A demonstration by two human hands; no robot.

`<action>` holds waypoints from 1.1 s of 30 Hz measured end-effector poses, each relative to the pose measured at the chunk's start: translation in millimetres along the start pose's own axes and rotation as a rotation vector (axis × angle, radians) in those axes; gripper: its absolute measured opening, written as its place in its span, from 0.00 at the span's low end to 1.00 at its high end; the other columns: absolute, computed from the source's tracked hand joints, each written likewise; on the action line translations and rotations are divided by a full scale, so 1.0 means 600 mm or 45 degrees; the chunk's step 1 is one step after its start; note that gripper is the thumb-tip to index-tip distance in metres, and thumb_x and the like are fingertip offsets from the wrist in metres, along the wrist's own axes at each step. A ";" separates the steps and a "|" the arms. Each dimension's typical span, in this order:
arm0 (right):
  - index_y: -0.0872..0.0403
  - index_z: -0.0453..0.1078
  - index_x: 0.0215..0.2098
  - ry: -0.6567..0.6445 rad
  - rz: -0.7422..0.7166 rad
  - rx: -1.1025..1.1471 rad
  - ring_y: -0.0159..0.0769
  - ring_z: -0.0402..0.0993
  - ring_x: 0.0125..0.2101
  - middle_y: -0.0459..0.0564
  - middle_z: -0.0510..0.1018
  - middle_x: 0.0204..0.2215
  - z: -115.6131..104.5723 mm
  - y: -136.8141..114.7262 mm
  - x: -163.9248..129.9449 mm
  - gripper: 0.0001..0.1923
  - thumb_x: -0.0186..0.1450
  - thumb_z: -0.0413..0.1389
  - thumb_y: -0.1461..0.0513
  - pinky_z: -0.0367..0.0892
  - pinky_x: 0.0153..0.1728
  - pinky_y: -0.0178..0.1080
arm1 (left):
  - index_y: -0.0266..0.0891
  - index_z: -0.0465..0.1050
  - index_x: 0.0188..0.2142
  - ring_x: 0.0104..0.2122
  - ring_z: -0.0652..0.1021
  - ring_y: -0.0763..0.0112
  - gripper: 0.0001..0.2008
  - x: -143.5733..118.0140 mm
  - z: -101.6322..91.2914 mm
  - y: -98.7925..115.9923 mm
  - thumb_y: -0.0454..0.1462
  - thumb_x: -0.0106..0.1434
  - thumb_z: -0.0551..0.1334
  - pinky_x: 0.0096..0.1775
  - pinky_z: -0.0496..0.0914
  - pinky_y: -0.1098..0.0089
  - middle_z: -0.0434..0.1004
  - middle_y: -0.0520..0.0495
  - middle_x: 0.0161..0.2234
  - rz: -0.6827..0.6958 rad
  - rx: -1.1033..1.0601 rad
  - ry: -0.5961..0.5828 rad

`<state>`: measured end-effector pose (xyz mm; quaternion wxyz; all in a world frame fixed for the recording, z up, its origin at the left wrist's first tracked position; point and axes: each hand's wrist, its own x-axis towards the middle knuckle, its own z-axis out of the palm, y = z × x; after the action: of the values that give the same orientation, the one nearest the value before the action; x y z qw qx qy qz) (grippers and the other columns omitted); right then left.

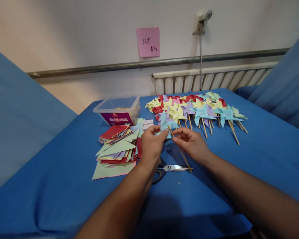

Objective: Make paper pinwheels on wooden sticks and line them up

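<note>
Now mounting: light-blue pinwheel (165, 124) meets wooden stick (179, 148).
Left hand (151, 146) pinches the pinwheel, right hand (190, 142) grips the stick; next needs a steady pin-through.

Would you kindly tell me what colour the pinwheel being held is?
Light blue pinwheel, on a wooden stick, seen in the head view.

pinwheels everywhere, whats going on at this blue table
A person is working with paper pinwheels. The left hand holds a light blue pinwheel, and the right hand pinches a thin wooden stick against it. Scissors lie on the blue cloth just below the hands. A pile of cut paper sits to the left, a clear plastic box behind it, and finished pinwheels lie in rows at the back.
</note>
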<state>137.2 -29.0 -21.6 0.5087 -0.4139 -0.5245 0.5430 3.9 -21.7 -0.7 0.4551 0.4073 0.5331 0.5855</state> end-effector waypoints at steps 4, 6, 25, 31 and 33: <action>0.53 0.69 0.33 -0.015 0.015 0.048 0.24 0.58 0.16 0.38 0.68 0.18 0.002 -0.004 -0.001 0.14 0.53 0.63 0.55 0.53 0.17 0.31 | 0.35 0.74 0.31 0.23 0.73 0.74 0.15 0.001 0.001 0.000 0.40 0.44 0.71 0.28 0.67 0.72 0.76 0.50 0.27 0.006 -0.012 0.007; 0.53 0.69 0.30 -0.026 0.021 0.058 0.24 0.58 0.16 0.39 0.68 0.18 0.002 -0.005 0.000 0.13 0.52 0.64 0.55 0.54 0.17 0.31 | 0.35 0.74 0.31 0.23 0.72 0.75 0.15 0.002 0.000 -0.001 0.40 0.44 0.71 0.27 0.67 0.72 0.76 0.50 0.26 0.014 0.010 0.015; 0.53 0.67 0.28 -0.087 0.019 -0.010 0.25 0.60 0.17 0.39 0.68 0.17 -0.001 -0.002 0.002 0.13 0.53 0.63 0.53 0.56 0.18 0.32 | 0.36 0.75 0.30 0.24 0.73 0.73 0.13 0.004 -0.001 -0.003 0.40 0.44 0.70 0.29 0.67 0.72 0.76 0.50 0.27 0.086 0.147 0.041; 0.52 0.67 0.27 -0.037 -0.009 -0.042 0.26 0.60 0.18 0.40 0.69 0.18 0.002 -0.002 0.000 0.13 0.53 0.62 0.54 0.57 0.18 0.32 | 0.36 0.75 0.29 0.26 0.73 0.73 0.13 0.002 -0.002 -0.002 0.39 0.44 0.70 0.31 0.67 0.72 0.76 0.50 0.27 0.084 0.169 0.055; 0.52 0.67 0.27 -0.037 -0.008 -0.069 0.26 0.60 0.18 0.41 0.69 0.18 0.003 -0.001 0.000 0.13 0.53 0.62 0.53 0.56 0.19 0.32 | 0.36 0.74 0.29 0.25 0.73 0.73 0.13 0.001 -0.001 -0.002 0.39 0.44 0.70 0.30 0.67 0.72 0.76 0.50 0.27 0.080 0.166 0.062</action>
<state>135.8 -29.2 -20.9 0.4914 -0.4180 -0.5475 0.5330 3.3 -21.0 -1.7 0.3959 0.4383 0.5679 0.5733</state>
